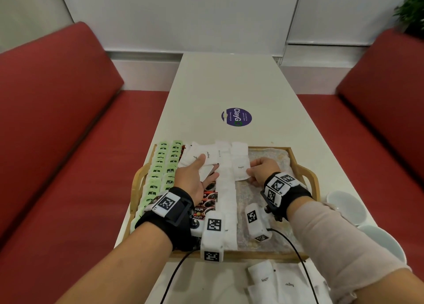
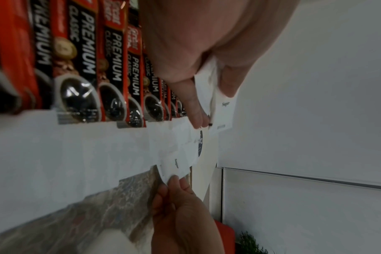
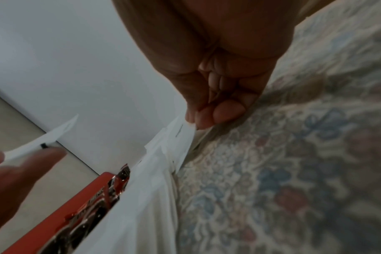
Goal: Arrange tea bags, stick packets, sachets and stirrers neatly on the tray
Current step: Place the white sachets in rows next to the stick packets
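A wooden tray with a floral liner holds two columns of green tea bags, a row of red-and-black coffee stick packets and a column of white sugar sachets. My left hand hovers over the coffee sticks, with thumb and fingers gripping a fanned bunch of sugar sachets. My right hand pinches the corner of a single sugar sachet, which lies at the right edge of the white column. The left wrist view shows both grips, the bunch and the single sachet.
Loose sugar sachets lie on the white table in front of the tray. White dishes stand right of the tray. A purple sticker marks the table's middle. Red benches flank the table. The tray's right half shows bare liner.
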`<state>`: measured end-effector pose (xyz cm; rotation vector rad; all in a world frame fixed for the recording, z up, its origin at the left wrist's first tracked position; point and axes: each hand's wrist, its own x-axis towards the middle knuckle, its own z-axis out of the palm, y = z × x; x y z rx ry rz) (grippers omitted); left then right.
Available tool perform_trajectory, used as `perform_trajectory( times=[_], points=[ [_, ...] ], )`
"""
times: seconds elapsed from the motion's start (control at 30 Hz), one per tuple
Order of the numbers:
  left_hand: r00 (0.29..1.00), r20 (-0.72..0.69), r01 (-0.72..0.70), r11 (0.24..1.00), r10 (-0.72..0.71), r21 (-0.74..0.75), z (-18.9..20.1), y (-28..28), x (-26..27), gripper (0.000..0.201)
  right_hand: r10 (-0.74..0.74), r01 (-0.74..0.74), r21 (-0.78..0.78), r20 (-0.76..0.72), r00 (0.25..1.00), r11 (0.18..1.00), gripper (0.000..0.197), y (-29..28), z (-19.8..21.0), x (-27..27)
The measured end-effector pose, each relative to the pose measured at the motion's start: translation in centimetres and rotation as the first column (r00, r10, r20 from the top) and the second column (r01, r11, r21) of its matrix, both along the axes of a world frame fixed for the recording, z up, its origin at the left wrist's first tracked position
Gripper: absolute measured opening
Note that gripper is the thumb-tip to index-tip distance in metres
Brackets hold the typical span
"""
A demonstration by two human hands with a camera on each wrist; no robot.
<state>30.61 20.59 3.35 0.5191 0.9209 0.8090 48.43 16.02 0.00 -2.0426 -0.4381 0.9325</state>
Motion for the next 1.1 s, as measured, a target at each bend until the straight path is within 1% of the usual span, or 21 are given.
perform_trajectory(
  times=[0.2,0.23,0.3,0.33,0.4,0.43,0.47,0.5,0.53,0.6,0.67,0.73,0.8,0.93,0.97,1.0,1.03,1.1],
  points=[
    [1.000,-0.002,0.025,1.000,-0.025,0.002,-0.1,0.1,-0.2,0.029,0.016,-0.016,-0.034,0.005,1.000,0.999,0.020,0.3,-0.2,0.2],
    [1.000,-0.005,0.027,1.000,-0.027,0.006,-0.1,0.1,-0.2,0.029,0.027,-0.026,-0.048,0.024,0.999,0.998,0.020,0.3,-0.3,0.3],
    [0.999,-0.020,0.031,0.999,-0.031,0.015,-0.2,0.0,-0.3,0.028,0.082,-0.068,-0.098,0.151,0.985,0.993,0.022,0.3,-0.2,0.4],
    [0.999,-0.030,0.037,0.999,-0.037,0.019,-0.2,0.0,-0.3,0.026,0.094,-0.076,-0.090,0.227,0.969,0.993,0.021,0.4,0.0,0.4],
    [0.997,-0.056,0.057,0.998,-0.056,0.024,-0.2,0.0,-0.4,0.022,0.109,-0.124,0.025,0.326,0.939,0.992,0.014,0.4,1.2,0.0],
    [0.995,-0.070,0.071,0.997,-0.070,0.024,-0.2,-0.1,-0.4,0.021,0.133,-0.178,0.092,0.362,0.922,0.980,0.010,0.5,2.0,-0.3],
    [0.992,-0.084,0.091,0.996,-0.089,0.024,-0.1,-0.2,-0.4,0.020,0.177,-0.249,0.137,0.396,0.901,0.959,0.009,0.6,2.8,-0.8],
    [0.989,-0.098,0.113,0.993,-0.110,0.025,-0.1,-0.4,-0.3,0.020,0.239,-0.328,0.147,0.430,0.871,0.933,0.012,0.6,3.7,-1.2],
    [0.985,-0.110,0.136,0.990,-0.132,0.030,0.0,-0.6,-0.2,0.019,0.310,-0.408,0.127,0.462,0.831,0.904,0.014,0.6,4.6,-1.6],
    [0.977,-0.130,0.179,0.983,-0.171,0.048,0.1,-1.0,-0.2,0.015,0.447,-0.533,0.028,0.508,0.736,0.846,0.016,0.6,6.1,-2.3],
    [0.969,-0.144,0.212,0.975,-0.200,0.067,0.2,-1.3,-0.2,0.015,0.539,-0.595,-0.076,0.529,0.656,0.800,0.014,0.7,6.9,-2.7],
    [0.963,-0.157,0.235,0.969,-0.220,0.077,0.3,-1.4,-0.2,0.017,0.575,-0.605,-0.144,0.538,0.616,0.783,0.011,0.9,7.3,-3.0],
    [0.959,-0.167,0.246,0.966,-0.229,0.083,0.4,-1.5,-0.2,0.018,0.584,-0.603,-0.163,0.536,0.610,0.781,0.009,0.9,7.5,-3.0],
    [0.956,-0.170,0.256,0.962,-0.238,0.096,0.5,-1.7,-0.2,0.020,0.632,-0.645,-0.181,0.508,0.585,0.743,0.004,0.7,8.2,-2.9],
    [0.957,-0.170,0.252,0.963,-0.233,0.097,0.6,-1.7,-0.3,0.020,0.630,-0.643,-0.179,0.507,0.588,0.744,0.003,0.7,8.2,-2.8],
    [0.961,-0.166,0.241,0.966,-0.223,0.095,0.6,-1.7,-0.3,0.021,0.613,-0.632,-0.163,0.510,0.603,0.757,0.004,0.5,8.2,-2.7],
    [0.965,-0.163,0.223,0.970,-0.206,0.092,0.6,-1.6,-0.4,0.023,0.580,-0.608,-0.129,0.505,0.639,0.783,0.010,0.5,8.0,-2.5],
    [0.974,-0.155,0.180,0.980,-0.166,0.084,0.6,-1.3,-0.5,0.022,0.481,-0.527,-0.007,0.420,0.770,0.850,0.021,0.2,7.4,-2.0]
  ],
)
